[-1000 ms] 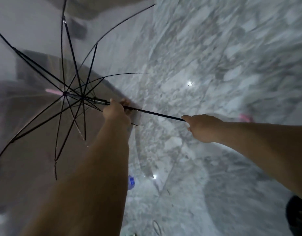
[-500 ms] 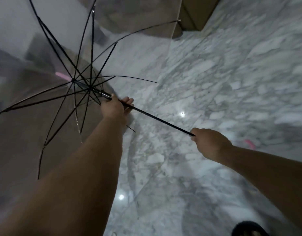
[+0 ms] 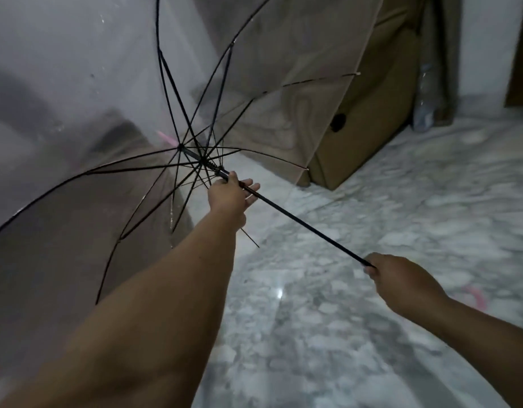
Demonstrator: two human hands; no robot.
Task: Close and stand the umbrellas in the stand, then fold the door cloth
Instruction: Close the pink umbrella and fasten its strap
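A clear umbrella [image 3: 298, 219] with black ribs and a pink tip is open, its canopy filling the upper left. Its black shaft runs from the hub down to the lower right. My left hand [image 3: 229, 194] rests on the shaft just below the runner, thumb and fingers loosely around it with the fingertips spread. My right hand [image 3: 398, 279] is closed on the handle end of the shaft. A pink curved piece, probably the handle, shows dimly behind my right wrist.
The floor [image 3: 372, 334] is grey-white marble. A brown cardboard box [image 3: 363, 119] with a round hole stands against the far wall. A grey curtain [image 3: 437, 54] hangs to its right, with a clear plastic item at its foot.
The view has tilted up, bringing the box and curtain into sight. The umbrella has swung upward and leftward with both hands still on the shaft. The canopy stays open.
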